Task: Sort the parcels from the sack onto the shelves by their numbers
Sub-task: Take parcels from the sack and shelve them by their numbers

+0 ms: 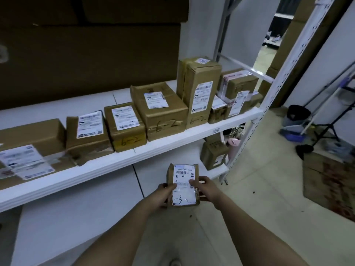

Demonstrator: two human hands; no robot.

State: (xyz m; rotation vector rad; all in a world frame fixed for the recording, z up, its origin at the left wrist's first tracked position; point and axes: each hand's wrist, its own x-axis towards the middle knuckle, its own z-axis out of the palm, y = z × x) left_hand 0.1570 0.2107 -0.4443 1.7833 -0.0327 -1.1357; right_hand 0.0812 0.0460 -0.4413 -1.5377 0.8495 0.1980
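A small brown parcel [183,170] with a white label, on which "-3" is handwritten, is held in front of me above the lower shelf [80,204]. My left hand [163,194] grips its left edge, thumb on the label. My right hand [206,189] grips its right edge, thumb also on the label. The white shelf [134,156] above carries a row of brown parcels, several marked "6-2", such as one box [161,110] and a tall box [199,89]. No sack is in view.
A large cardboard sheet [86,60] backs the shelf. The white rack post [276,81] stands at right. A small box [214,157] sits low by the post. On the tiled floor at right are a dustpan and mop [295,129] and a patterned carton [330,181].
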